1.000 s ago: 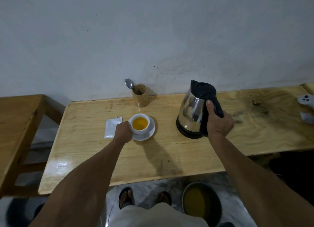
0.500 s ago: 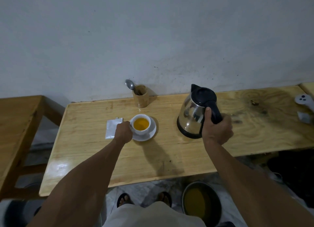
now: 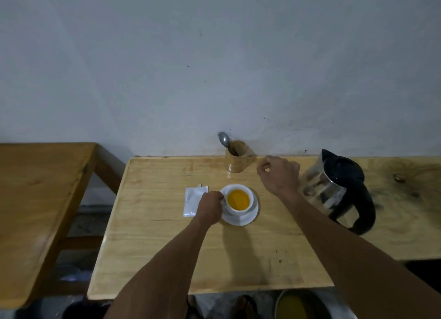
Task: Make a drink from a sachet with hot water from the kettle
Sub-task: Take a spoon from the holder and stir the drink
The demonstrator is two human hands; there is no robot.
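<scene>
A white cup (image 3: pixel 238 210) of orange-yellow drink stands on a white saucer (image 3: pixel 248 219) in the middle of the wooden table (image 3: pixel 167 247). My left hand (image 3: pixel 210 207) grips the cup's left side at its handle. A torn white sachet (image 3: pixel 192 200) lies flat just left of that hand. The steel kettle (image 3: pixel 334 192) with black lid and handle stands on the table at the right, nobody holding it. My right hand (image 3: pixel 278 174) hovers between kettle and a wooden holder (image 3: pixel 238 160) with a spoon (image 3: pixel 224 139) in it, fingers loosely curled, nothing in them.
A second wooden table (image 3: pixel 35 199) stands to the left across a gap. The grey wall runs right behind the holder. On the floor under the table's front edge are a round pot of yellowish liquid (image 3: pixel 293 306) and my sandalled feet (image 3: pixel 243 304).
My right hand let go of the kettle's handle and moved left and back toward the spoon holder. The view shifted left. My left hand stayed on the cup.
</scene>
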